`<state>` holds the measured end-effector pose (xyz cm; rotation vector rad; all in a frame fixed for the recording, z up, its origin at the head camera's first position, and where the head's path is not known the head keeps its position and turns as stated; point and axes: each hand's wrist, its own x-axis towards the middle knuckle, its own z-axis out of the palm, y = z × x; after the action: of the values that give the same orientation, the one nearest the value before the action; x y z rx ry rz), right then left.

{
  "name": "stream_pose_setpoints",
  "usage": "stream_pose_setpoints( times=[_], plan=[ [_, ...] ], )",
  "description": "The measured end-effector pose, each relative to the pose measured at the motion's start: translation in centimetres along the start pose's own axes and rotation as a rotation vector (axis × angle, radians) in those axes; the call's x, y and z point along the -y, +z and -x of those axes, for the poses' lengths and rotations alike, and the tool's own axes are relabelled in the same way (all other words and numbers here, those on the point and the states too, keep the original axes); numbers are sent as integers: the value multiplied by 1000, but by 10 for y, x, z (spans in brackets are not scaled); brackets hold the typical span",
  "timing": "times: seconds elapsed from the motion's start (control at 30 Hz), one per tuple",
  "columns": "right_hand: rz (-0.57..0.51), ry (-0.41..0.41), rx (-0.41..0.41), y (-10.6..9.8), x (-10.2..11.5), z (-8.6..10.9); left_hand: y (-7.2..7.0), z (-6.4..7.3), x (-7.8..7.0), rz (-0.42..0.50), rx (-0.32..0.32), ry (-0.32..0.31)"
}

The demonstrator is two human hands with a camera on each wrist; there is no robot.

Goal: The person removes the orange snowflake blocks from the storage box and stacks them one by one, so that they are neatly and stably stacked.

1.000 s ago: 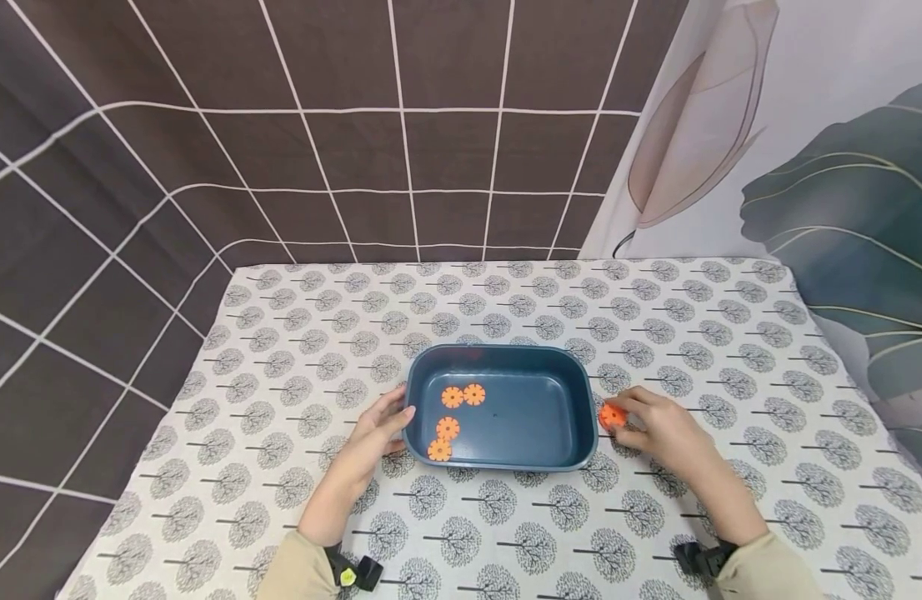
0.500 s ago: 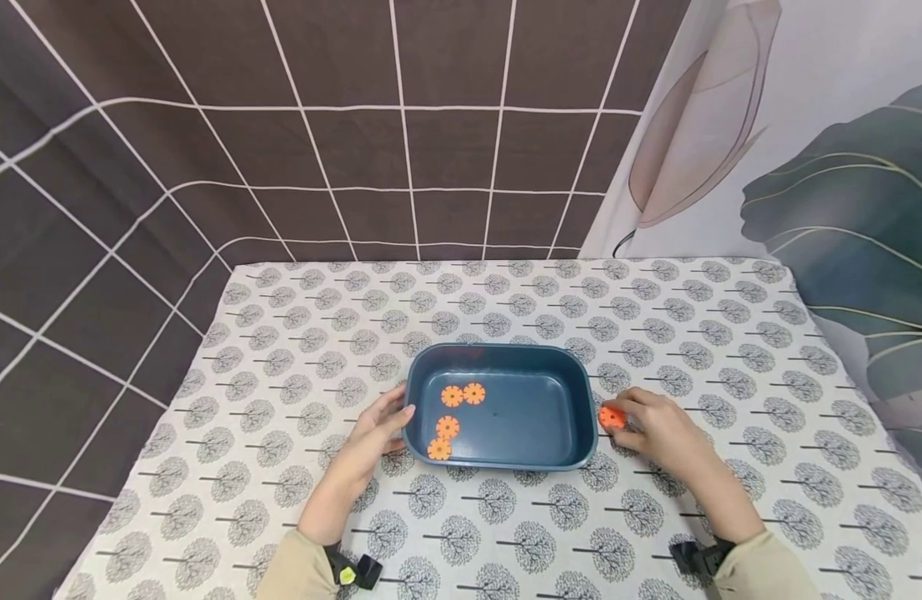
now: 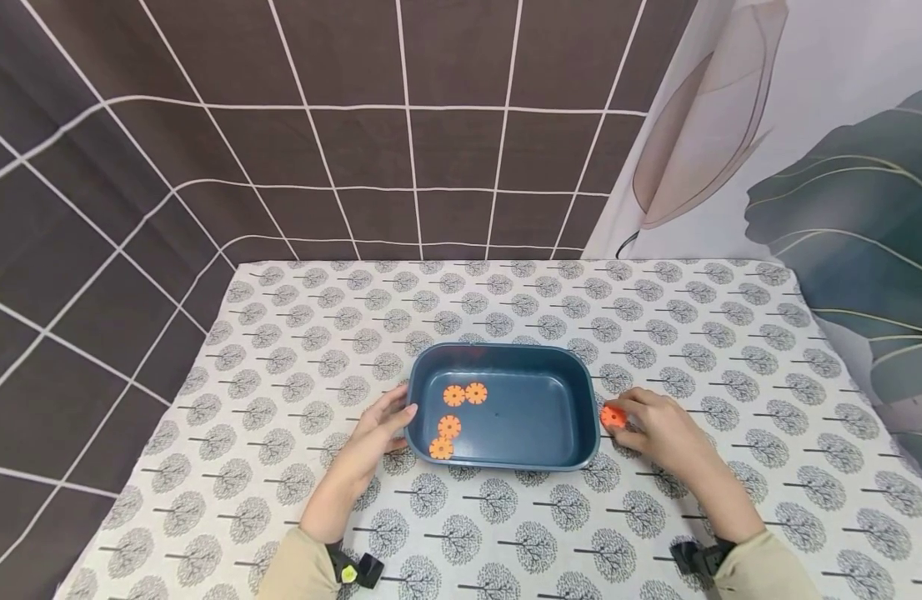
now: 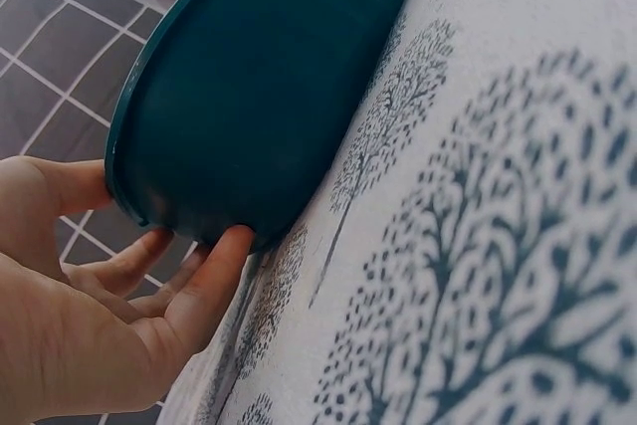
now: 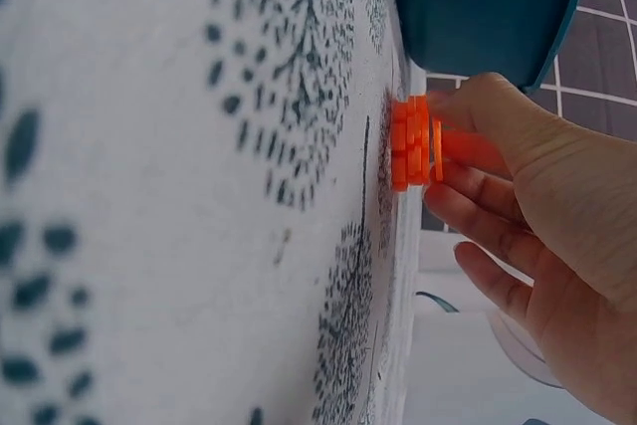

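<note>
Orange discs [image 5: 405, 144], pinched in right grip [image 5: 552, 211], look plainly layered only from right wrist

Ahead of me and to my left stood a dark backdrop [image 3: 341, 150] crossed by white grid lines. To its right I saw a pale hanging [image 3: 776, 192] with large pinkish and grey-green leaf shapes, a thin dark cord [image 3: 623, 242] at its foot. Below lay a white tablecloth [image 3: 536, 521] printed with grey trees, in even light.
</note>
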<state>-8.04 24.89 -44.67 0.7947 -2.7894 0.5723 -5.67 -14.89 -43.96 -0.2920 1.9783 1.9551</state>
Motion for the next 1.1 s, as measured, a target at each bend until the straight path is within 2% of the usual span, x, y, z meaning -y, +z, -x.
stream_pose_setpoints(
  times=[0.17, 0.6, 0.9, 1.1],
  plan=[
    [9, -26, -29, 2, -2, -1, 0, -1, 0, -1, 3, 3],
    [-8, -37, -42, -1, -3, 1, 0, -1, -3, -14, -5, 3],
    [-29, 14, -11, -4, -2, 3, 0, -1, -1, -7, -6, -3],
    [-58, -18, -89, -12, 2, -1, 0, -1, 2, -8, -8, 4]
  ],
)
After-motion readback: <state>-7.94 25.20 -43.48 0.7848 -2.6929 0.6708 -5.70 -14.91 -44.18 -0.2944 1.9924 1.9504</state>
